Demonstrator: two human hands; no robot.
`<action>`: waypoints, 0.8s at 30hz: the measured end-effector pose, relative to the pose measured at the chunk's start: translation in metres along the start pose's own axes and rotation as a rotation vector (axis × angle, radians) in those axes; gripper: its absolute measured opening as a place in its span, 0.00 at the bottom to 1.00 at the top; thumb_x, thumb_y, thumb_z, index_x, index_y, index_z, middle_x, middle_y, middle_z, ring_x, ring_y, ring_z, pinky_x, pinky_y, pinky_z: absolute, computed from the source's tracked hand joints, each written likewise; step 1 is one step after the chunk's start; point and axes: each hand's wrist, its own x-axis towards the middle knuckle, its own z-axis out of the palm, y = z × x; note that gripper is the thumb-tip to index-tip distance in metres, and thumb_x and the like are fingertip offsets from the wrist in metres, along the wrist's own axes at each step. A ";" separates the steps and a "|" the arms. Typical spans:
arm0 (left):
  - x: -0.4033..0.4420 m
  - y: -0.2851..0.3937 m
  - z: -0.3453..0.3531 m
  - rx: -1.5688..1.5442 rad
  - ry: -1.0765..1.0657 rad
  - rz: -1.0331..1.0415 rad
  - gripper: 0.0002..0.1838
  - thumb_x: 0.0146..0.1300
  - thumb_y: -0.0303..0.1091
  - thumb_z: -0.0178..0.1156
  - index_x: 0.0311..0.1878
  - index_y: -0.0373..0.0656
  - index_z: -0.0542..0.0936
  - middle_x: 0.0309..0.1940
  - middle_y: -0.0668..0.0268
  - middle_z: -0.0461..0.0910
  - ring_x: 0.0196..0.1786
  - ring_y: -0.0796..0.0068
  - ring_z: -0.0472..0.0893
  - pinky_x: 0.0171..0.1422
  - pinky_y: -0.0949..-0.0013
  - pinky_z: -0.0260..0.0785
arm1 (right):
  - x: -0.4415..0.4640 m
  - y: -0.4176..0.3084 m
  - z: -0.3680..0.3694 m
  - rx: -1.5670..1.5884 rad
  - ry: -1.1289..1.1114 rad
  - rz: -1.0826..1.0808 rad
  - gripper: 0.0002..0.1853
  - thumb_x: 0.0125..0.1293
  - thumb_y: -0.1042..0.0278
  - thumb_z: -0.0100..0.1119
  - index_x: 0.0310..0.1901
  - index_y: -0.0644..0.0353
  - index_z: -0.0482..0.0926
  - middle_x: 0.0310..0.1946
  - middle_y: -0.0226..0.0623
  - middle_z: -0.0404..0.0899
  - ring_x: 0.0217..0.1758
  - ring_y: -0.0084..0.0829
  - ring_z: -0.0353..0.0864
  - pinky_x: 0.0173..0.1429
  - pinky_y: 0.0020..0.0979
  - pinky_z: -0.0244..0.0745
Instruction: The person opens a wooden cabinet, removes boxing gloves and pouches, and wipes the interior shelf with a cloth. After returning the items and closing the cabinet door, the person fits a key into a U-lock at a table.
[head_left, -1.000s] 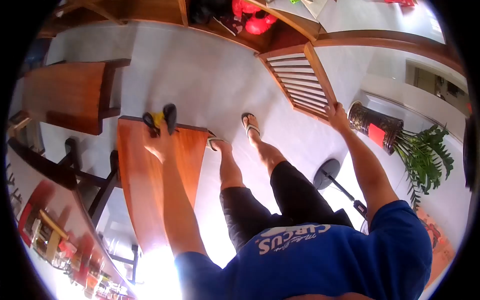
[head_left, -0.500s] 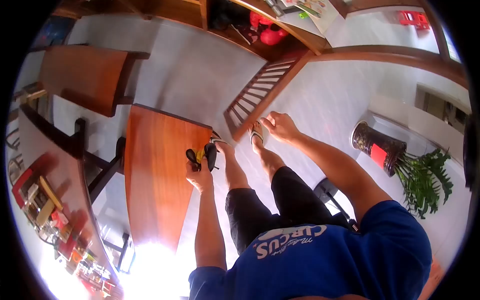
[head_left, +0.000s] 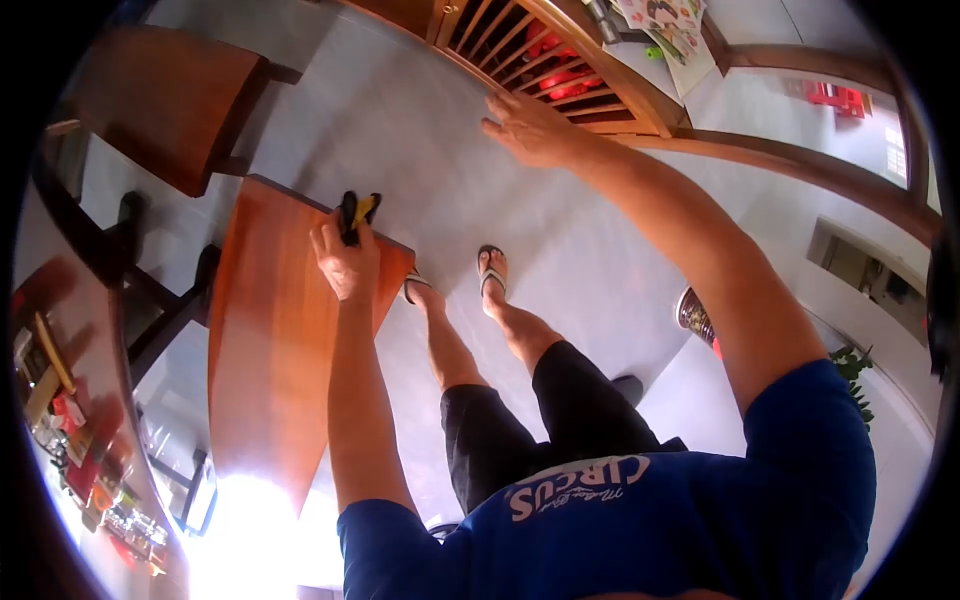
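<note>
Slatted door [head_left: 545, 68] swung toward cabinet [head_left: 400, 12], brown, wooden

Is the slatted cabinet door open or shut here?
Shut, or nearly so: the slatted door lies along the cabinet front, with red things showing behind its slats. Any small gap: cannot tell.

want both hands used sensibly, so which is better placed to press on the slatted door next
Right, I'd say: the right hand is open, fingers close to the door, and seems to hold nothing. The left hand is farther off and holds the black-and-yellow item.
</note>
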 end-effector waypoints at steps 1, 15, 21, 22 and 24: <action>0.000 -0.005 0.009 0.013 -0.044 0.068 0.19 0.59 0.30 0.69 0.54 0.38 0.80 0.46 0.51 0.78 0.50 0.45 0.81 0.50 0.49 0.79 | 0.008 0.014 -0.001 -0.079 -0.038 -0.021 0.24 0.68 0.73 0.57 0.66 0.63 0.75 0.73 0.59 0.64 0.78 0.52 0.63 0.79 0.46 0.63; -0.012 -0.035 0.039 0.203 -0.147 0.135 0.22 0.59 0.29 0.69 0.57 0.41 0.77 0.47 0.54 0.76 0.51 0.47 0.79 0.52 0.50 0.78 | 0.007 -0.017 0.069 0.555 -0.048 0.338 0.14 0.67 0.62 0.60 0.45 0.64 0.79 0.45 0.54 0.83 0.54 0.54 0.82 0.59 0.54 0.77; -0.017 0.006 0.031 -0.041 -0.162 -0.154 0.21 0.57 0.27 0.68 0.55 0.39 0.79 0.49 0.51 0.76 0.53 0.44 0.78 0.59 0.47 0.75 | -0.035 -0.146 0.058 1.508 -0.079 0.549 0.24 0.72 0.55 0.65 0.58 0.67 0.80 0.55 0.54 0.86 0.54 0.44 0.88 0.59 0.39 0.82; -0.022 0.018 0.031 -0.118 -0.163 -0.207 0.20 0.57 0.27 0.68 0.54 0.39 0.79 0.49 0.50 0.76 0.54 0.43 0.78 0.60 0.47 0.74 | -0.040 -0.156 0.053 1.597 -0.072 0.596 0.28 0.73 0.51 0.65 0.64 0.66 0.76 0.55 0.55 0.85 0.54 0.43 0.88 0.58 0.39 0.82; -0.043 0.047 0.031 -0.168 -0.199 -0.149 0.19 0.54 0.23 0.69 0.51 0.36 0.80 0.49 0.49 0.78 0.53 0.44 0.77 0.60 0.46 0.71 | -0.052 -0.167 0.039 1.854 -0.053 0.764 0.33 0.74 0.47 0.63 0.70 0.64 0.71 0.57 0.56 0.84 0.54 0.42 0.88 0.54 0.39 0.83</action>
